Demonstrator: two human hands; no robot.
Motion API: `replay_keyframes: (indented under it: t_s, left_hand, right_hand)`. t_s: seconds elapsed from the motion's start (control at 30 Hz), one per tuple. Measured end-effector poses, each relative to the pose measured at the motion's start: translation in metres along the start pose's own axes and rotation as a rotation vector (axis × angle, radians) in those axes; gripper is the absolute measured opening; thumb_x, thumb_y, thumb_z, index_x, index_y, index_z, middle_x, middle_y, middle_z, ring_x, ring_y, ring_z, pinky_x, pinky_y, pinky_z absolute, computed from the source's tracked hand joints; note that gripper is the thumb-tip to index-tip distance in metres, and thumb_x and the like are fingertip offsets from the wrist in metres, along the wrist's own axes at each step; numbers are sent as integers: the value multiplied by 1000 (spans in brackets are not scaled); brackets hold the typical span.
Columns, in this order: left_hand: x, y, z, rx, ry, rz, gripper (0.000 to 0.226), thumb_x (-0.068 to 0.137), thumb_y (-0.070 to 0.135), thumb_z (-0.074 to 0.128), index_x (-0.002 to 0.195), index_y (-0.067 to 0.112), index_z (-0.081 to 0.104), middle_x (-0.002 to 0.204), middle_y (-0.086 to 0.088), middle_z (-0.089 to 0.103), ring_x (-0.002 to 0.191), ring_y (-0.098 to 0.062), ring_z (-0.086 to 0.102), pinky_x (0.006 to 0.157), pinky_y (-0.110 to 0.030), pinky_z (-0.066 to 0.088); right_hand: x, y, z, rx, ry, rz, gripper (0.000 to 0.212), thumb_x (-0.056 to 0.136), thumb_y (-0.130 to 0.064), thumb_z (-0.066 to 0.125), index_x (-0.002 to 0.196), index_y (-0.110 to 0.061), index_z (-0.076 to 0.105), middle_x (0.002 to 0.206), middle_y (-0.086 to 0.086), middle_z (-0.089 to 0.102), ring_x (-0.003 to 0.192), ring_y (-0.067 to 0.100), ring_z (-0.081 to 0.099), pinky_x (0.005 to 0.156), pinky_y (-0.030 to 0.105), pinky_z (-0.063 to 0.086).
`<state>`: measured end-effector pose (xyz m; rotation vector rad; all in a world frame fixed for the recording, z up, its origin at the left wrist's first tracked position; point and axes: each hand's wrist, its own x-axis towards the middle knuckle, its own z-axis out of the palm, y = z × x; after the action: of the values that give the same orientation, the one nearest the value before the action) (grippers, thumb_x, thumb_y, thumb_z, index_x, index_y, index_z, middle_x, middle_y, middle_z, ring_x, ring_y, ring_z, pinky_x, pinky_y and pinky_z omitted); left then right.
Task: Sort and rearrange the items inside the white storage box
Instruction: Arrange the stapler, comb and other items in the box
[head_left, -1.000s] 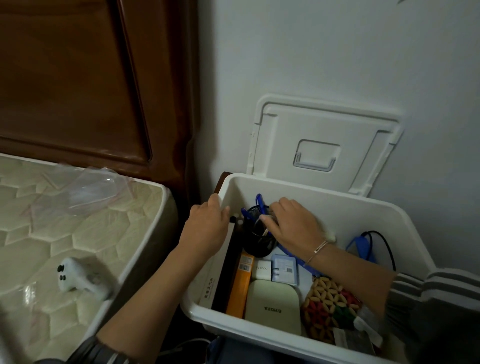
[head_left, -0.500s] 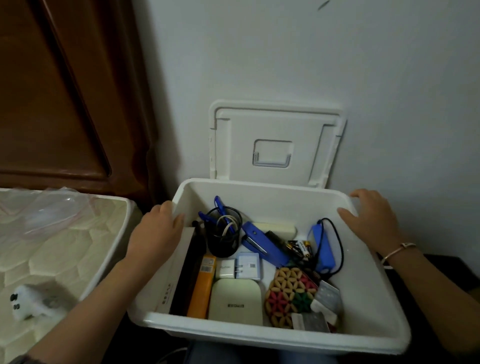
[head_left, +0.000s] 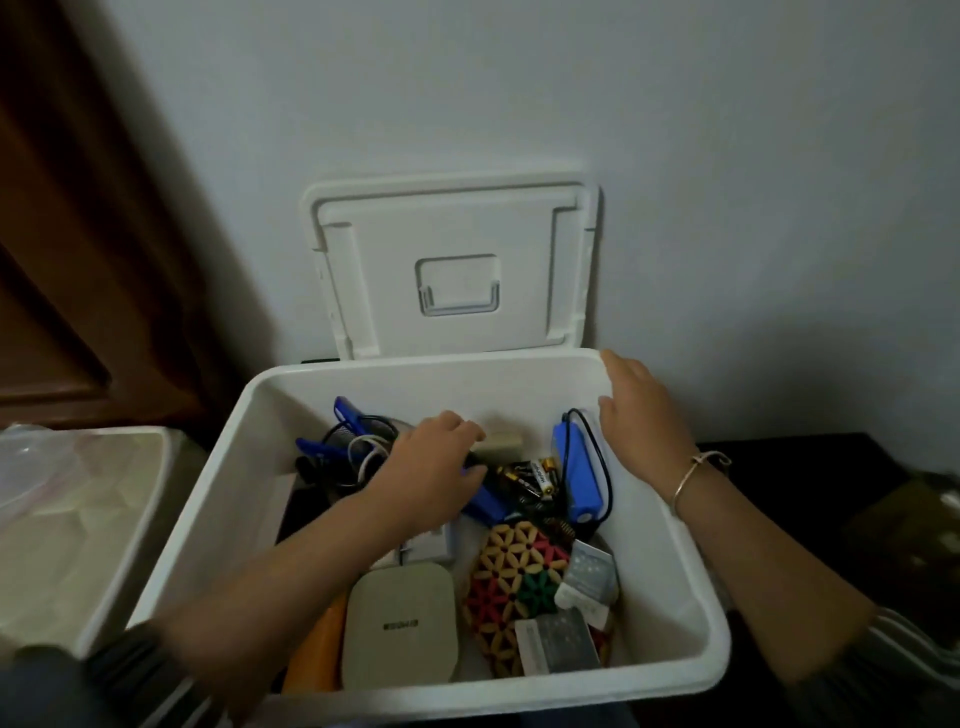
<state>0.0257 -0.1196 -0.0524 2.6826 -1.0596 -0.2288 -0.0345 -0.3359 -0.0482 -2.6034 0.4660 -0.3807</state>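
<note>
Hands going into the white storage box (head_left: 519, 693) now, the head camera looking straight down into it. The box is sitting open against the wall (head_left: 727, 156), its lid (head_left: 452, 270) leaning upright behind it, giving both arms free access. The right hand (head_left: 644, 415) is lying on the far right corner of the rim, fingers (head_left: 628, 379) straight and relaxed, thumb dipping inside the box, gripping nothing; I'm judging it is steadying the box while the other is working. The left hand (head_left: 431, 467) is reaching palm down into the back of the clutter, between the black mesh pen holder (head_left: 340, 441) and the blue power bank (head_left: 576, 473). Its fingers (head_left: 462, 423) are bending downward, tips at a beige block (head_left: 504, 441) by the box's far side, while the thumb is lying over the blue stapler (head_left: 488, 504) poking out from under the palm. Whether anything is actually being pinched, I'm not able to tell; the palm is hiding it. Loose batteries (head_left: 535, 475) are lying just beside that thumb, between stapler and power bank. Nearer the front, the beaded mat (head_left: 514, 571), the beige rounded case (head_left: 400, 629) and an orange box (head_left: 317, 660) are lying flat, untouched, so the sorting is looking far from finished
</note>
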Motion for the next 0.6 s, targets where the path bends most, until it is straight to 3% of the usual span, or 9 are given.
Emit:
replay_keyframes:
  t_s: [0.1,0.23,0.43,0.6]
  left_hand:
    - [26,7,17,216,-212,69,50,91,24,55,138,18,41,135,-5,42,124,-26,41,103,-41,36]
    - [40,2,37,488,-319,157,59,90,18,56,143,20,33,142,-5,36,132,-27,34,106,-45,32]
    - [42,-10,50,672,-254,208,59,90,11,54,143,15,29,146,-7,33,135,-27,32,106,-41,31]
    - [45,-20,54,601,-160,195,58,85,9,59,136,14,32,141,-9,34,124,-27,41,100,-37,38]
  right_hand:
    - [0,1,0,21,24,-2,52,91,-1,46,141,-10,36,129,12,48,106,27,54,82,24,40]
    - [2,4,1,22,25,14,53,91,-2,47,142,-12,35,129,10,48,103,24,55,79,20,37]
    - [3,6,2,20,40,19,50,92,-5,47,140,-14,35,128,7,49,101,23,56,81,28,46]
    - [2,5,2,22,39,19,50,92,-5,48,139,-14,37,127,8,50,101,24,57,81,27,46]
